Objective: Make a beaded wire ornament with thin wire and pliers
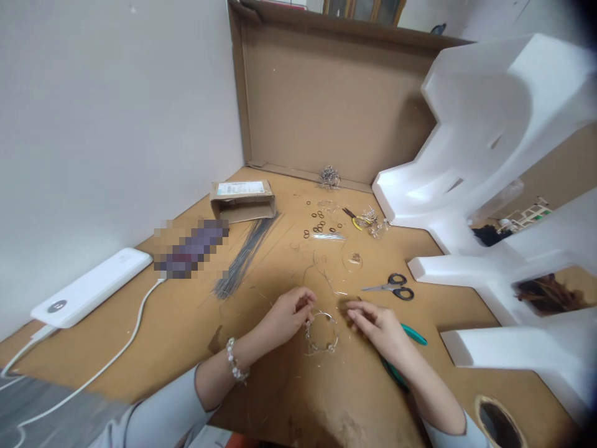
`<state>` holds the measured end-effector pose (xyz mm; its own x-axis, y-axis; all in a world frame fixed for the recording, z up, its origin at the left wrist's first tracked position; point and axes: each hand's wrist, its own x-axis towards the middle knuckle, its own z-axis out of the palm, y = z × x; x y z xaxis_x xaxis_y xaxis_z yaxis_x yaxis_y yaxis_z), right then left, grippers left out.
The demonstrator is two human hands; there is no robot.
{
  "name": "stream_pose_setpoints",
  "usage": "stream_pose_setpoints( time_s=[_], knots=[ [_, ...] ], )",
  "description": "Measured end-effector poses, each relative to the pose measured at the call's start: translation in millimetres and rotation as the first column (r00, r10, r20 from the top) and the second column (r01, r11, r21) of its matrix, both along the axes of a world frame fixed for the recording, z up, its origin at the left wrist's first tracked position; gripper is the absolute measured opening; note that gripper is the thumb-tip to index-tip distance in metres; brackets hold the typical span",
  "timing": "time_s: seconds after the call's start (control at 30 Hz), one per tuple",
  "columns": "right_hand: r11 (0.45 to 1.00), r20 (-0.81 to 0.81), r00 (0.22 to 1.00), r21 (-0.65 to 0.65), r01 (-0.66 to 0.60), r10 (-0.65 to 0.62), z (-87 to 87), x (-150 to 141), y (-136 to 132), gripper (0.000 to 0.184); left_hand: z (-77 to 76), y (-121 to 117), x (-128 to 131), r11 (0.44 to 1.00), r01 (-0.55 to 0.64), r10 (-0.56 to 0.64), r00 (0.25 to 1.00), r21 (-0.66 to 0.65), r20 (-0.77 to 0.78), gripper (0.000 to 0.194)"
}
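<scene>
A thin silvery wire ring (321, 351) with small beads or twists along it is at the fingertips of my left hand (291, 314). Those fingers are curled and pinched at the ring's upper left edge. My right hand (380, 326) is to the right of the ring and apart from it, its thumb and forefinger stretched out with a gap between them. Pliers with green handles (414, 334) lie beneath my right hand and wrist, which hide their middle. Black-handled scissors (396, 287) rest just beyond my right hand. Loose thin wires (317, 264) lie ahead of both hands.
Left of centre, a bundle of grey wires (242, 261) lies by an open cardboard box (245, 199). Yellow-handled pliers (358, 223), small dark rings (319, 227) and wire tangles (330, 177) are farther back. White foam (471, 354) borders the right; a white power bank (93, 286) with cables lies left.
</scene>
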<state>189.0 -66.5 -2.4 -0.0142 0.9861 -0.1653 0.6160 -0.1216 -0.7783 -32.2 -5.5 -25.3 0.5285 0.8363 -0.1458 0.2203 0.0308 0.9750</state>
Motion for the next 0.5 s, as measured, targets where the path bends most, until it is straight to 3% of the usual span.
stream_pose_setpoints(
  time_s=[0.1, 0.17, 0.33, 0.5],
  knots=[
    [0.993, 0.331, 0.943, 0.117, -0.026, -0.015, 14.4, 14, 13, 0.031, -0.7, 0, 0, 0.988, 0.014, -0.001, 0.997, 0.157, -0.081, 0.009],
    [0.990, 0.642, 0.766, 0.120, -0.068, -0.025, 27.5, 22, 28, 0.031, 1.0, 0, 0, 0.960, 0.011, 0.023, 0.993, 0.279, -0.120, 0.008],
    [0.988, 0.791, 0.612, 0.104, -0.111, -0.015, 56.8, 25, 85, 0.027, 2.6, 2, -1, 0.925, -0.074, 0.109, 0.991, 0.372, -0.072, 0.011],
    [0.964, 0.887, 0.445, -0.002, -0.265, 0.124, 61.3, 10, 151, 0.024, -3.0, 6, -2, 0.926, -0.120, 0.125, 0.992, 0.358, 0.009, 0.012]
  ],
)
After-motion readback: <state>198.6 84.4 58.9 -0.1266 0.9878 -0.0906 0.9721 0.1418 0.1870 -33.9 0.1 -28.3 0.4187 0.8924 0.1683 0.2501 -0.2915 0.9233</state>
